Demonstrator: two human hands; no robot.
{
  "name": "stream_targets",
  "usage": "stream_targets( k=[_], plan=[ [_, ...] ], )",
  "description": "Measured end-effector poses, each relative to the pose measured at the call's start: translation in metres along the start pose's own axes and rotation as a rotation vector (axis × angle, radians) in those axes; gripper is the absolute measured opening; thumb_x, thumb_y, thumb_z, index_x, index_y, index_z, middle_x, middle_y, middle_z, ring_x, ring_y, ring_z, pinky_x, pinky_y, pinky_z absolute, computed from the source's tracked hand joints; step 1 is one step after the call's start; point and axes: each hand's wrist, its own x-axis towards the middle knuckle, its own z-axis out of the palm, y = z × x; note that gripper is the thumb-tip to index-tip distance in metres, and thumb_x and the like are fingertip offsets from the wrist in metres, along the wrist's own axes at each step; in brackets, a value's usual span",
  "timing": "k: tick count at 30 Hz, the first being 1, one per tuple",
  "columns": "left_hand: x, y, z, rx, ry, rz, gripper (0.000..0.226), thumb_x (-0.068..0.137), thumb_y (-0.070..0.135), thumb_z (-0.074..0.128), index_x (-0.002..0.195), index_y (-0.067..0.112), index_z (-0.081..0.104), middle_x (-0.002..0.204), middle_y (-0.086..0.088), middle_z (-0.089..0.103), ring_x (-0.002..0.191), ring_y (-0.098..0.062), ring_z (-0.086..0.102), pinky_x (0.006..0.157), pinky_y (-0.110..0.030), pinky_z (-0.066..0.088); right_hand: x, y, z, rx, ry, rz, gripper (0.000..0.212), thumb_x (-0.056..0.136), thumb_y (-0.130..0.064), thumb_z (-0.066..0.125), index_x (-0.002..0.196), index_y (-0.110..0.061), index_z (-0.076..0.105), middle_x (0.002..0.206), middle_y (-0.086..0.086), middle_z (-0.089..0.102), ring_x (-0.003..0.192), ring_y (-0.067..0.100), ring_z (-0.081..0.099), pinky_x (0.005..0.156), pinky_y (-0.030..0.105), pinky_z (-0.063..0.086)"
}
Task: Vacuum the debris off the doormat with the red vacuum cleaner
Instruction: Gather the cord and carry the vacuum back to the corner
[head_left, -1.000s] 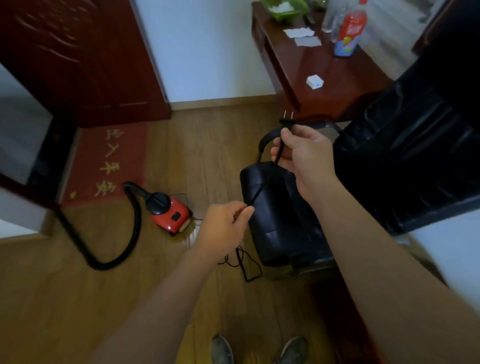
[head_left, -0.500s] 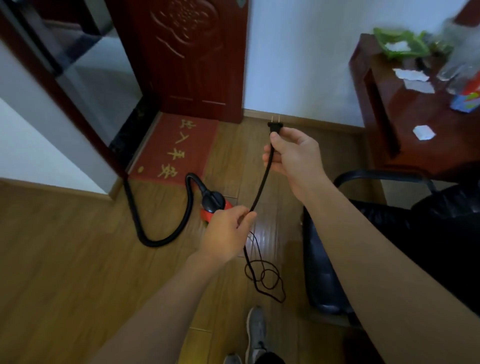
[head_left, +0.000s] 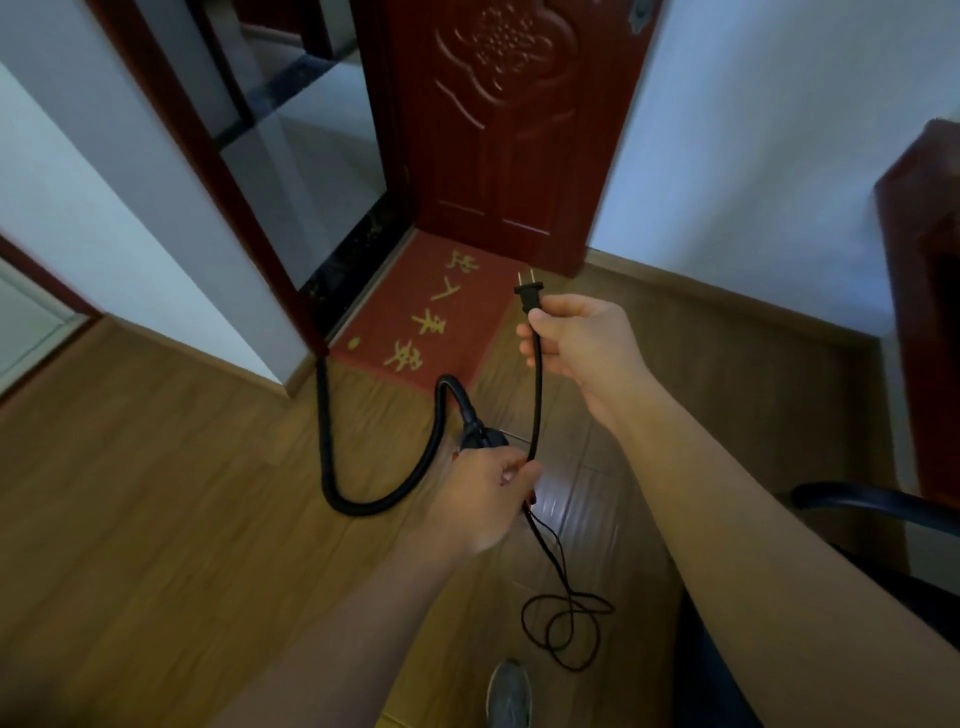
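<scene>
Right hand (head_left: 576, 343) grips the black cord (head_left: 536, 395) just below its plug (head_left: 529, 293); left hand (head_left: 483, 499) pinches the same cord lower down. The red vacuum cleaner (head_left: 483, 439) sits on the wooden floor (head_left: 156, 493) near the doormat (head_left: 431, 312), mostly hidden behind the left hand. Its hose (head_left: 332, 467) loops left to the doorframe. Slack cord lies coiled beside a shoe (head_left: 509, 691). A black chair (head_left: 857, 504) and a desk (head_left: 930, 312) crowd the right side; open floor lies left

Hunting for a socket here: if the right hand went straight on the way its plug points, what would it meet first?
Most likely the red door, after the right hand and its plug pass over the doormat; depth is hard to judge. No socket shows on that line.
</scene>
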Motion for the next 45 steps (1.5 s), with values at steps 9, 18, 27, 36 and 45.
stream_targets(
  k=[9, 18, 27, 36, 45],
  plan=[
    [0.085, -0.047, -0.043, -0.125, -0.031, -0.149, 0.035, 0.101, 0.035, 0.055, 0.077, 0.014, 0.069, 0.074, -0.004, 0.069, 0.071, -0.021, 0.067, 0.070, -0.041, 0.054, 0.092, 0.002, 0.058, -0.058, -0.044, 0.035, 0.016, 0.098, -0.016, 0.064, 0.110, -0.027, 0.066, 0.094, 0.008, 0.074, 0.076, 0.018, 0.071, 0.079, 0.038, 0.062],
    [0.168, -0.106, -0.069, -0.205, -0.222, -0.258, 0.023, 0.102, 0.034, 0.056, 0.095, 0.021, 0.073, 0.090, 0.004, 0.074, 0.084, -0.017, 0.069, 0.082, -0.042, 0.056, 0.186, 0.030, 0.101, -0.128, 0.028, 0.140, 0.018, 0.097, -0.001, 0.060, 0.106, -0.016, 0.065, 0.086, 0.007, 0.072, 0.072, 0.018, 0.069, 0.076, 0.038, 0.061],
    [0.199, -0.158, -0.029, -0.162, -0.306, -0.329, 0.035, 0.101, 0.038, 0.056, 0.098, 0.010, 0.075, 0.094, -0.010, 0.075, 0.086, -0.021, 0.071, 0.086, -0.048, 0.058, 0.240, 0.099, 0.094, -0.275, 0.036, 0.231, 0.023, 0.095, -0.003, 0.062, 0.082, -0.021, 0.066, 0.093, 0.012, 0.074, 0.085, 0.022, 0.071, 0.074, 0.031, 0.059],
    [0.241, -0.232, 0.053, -0.202, -0.252, -0.432, 0.030, 0.102, 0.029, 0.059, 0.084, 0.007, 0.068, 0.086, -0.006, 0.073, 0.077, -0.010, 0.071, 0.074, -0.032, 0.060, 0.301, 0.202, 0.074, -0.310, -0.046, 0.263, 0.014, 0.096, 0.005, 0.054, 0.098, 0.001, 0.067, 0.080, 0.013, 0.065, 0.067, 0.020, 0.060, 0.059, 0.027, 0.054],
    [0.256, -0.328, 0.139, -0.292, -0.227, -0.542, 0.033, 0.101, 0.026, 0.060, 0.086, -0.003, 0.067, 0.088, -0.011, 0.074, 0.071, -0.005, 0.069, 0.075, -0.029, 0.058, 0.354, 0.334, 0.063, -0.346, -0.124, 0.296, 0.020, 0.092, 0.005, 0.053, 0.081, -0.005, 0.065, 0.070, 0.007, 0.062, 0.058, 0.016, 0.058, 0.067, 0.034, 0.055]
  ],
)
